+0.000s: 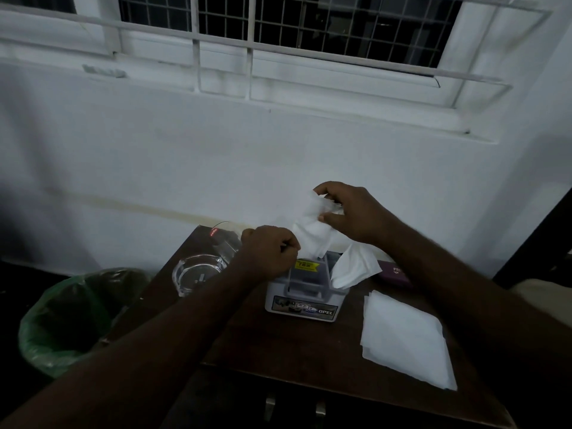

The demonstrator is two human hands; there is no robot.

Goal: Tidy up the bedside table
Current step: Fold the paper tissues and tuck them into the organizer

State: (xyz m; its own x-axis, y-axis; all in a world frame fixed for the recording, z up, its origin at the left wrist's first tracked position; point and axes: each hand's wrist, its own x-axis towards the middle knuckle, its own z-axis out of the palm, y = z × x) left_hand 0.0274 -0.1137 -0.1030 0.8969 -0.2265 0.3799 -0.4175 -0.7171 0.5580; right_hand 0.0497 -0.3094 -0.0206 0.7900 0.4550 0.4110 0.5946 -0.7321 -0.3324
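I hold a tissue (312,235) taut, left hand (269,252) and right hand (353,212) fingers pinching it | I fold it flat; then feed it squarely into the box (305,292) slot

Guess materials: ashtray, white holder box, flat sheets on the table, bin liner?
Ashtray: clear glass by the look, thick see-through walls with bright glints.
Holder box: likely moulded plastic, smooth pale walls with printed stickers.
Flat sheets: soft matte white tissue paper, thin stacked edges.
Bin liner: thin green plastic film, crinkled and slightly translucent.
Table: dark brown, wood or laminate; too dim to tell.
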